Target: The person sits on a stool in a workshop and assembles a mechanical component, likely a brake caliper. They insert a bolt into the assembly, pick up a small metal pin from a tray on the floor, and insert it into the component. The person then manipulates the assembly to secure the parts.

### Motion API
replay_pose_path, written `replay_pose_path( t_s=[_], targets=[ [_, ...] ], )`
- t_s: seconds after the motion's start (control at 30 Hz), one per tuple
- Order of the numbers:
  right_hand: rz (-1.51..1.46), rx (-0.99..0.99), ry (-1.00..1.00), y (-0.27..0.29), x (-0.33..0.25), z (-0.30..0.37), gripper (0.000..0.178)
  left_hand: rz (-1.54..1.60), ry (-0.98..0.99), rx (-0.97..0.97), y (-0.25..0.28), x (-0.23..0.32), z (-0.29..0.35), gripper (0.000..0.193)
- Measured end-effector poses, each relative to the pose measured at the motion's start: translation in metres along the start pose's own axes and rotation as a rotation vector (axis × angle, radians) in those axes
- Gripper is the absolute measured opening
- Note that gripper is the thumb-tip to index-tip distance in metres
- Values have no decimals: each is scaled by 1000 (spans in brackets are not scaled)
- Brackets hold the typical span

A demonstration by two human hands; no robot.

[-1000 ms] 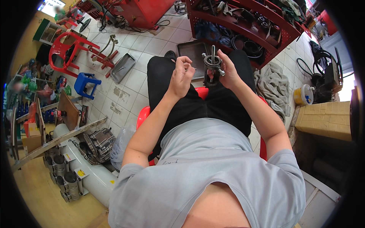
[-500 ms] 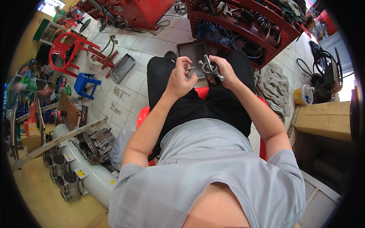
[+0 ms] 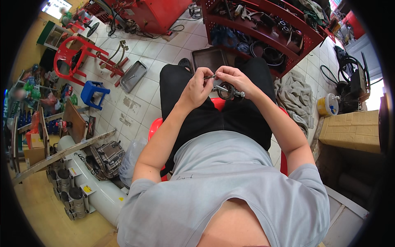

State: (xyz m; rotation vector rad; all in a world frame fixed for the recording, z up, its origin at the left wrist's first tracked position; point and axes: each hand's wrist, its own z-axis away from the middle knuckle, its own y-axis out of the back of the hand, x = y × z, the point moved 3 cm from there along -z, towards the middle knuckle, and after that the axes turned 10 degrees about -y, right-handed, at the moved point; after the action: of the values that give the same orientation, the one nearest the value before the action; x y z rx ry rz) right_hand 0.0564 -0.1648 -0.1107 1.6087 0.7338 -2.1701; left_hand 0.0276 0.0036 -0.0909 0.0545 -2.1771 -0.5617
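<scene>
Both hands meet above my lap, between my knees. My left hand [image 3: 197,87] pinches a small thin metal pin [image 3: 210,77] between thumb and fingertips; its exact kind is too small to tell. The thumb and forefinger of my right hand [image 3: 237,80] reach the pin's other end. Below those fingers, the same hand keeps hold of a dark round metal part [image 3: 223,95] with a ring-shaped body and shiny bolts or rods sticking out. My right fingers hide part of it.
A grey metal tray [image 3: 201,57] lies on the tiled floor beyond my hands, before a red tool shelf [image 3: 247,22]. A second tray [image 3: 134,76], a blue stool [image 3: 94,94] and a red chair [image 3: 61,57] are to the left. Grey cloth [image 3: 294,96] lies at right.
My hands have come together. The right fingertips have moved left to the pin in my left hand, and the round metal part has tilted and dropped lower under the right hand.
</scene>
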Motion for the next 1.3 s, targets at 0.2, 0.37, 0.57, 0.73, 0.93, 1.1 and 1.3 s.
replay_pose_path(
  t_s=[0.2, 0.37, 0.57, 0.73, 0.93, 1.1, 1.3],
  targets=[
    [125, -33, 19, -9, -9, 4, 23, 2, 4, -41, 1, -1, -1, 17],
    [195, -5, 44, -8, -6, 4, 24, -13, 2, -37, -3, 0, -1, 17],
    [282, 56, 27, -8, -6, 3, 22, -88, 48, 170, 7, -14, 2, 26],
    [247, 81, 67, -8, -2, 2, 22, -176, 46, 23, 9, 7, -3, 32],
    [291, 80, 77, -12, -9, 6, 24, 65, 26, 177, 14, -17, 0, 36],
    [287, 64, 46, -12, -8, 6, 24, -78, 41, 184, 12, -15, -1, 42],
    [278, 56, 77, -12, -7, 5, 24, -157, 22, 106, 14, -4, -2, 42]
  ],
)
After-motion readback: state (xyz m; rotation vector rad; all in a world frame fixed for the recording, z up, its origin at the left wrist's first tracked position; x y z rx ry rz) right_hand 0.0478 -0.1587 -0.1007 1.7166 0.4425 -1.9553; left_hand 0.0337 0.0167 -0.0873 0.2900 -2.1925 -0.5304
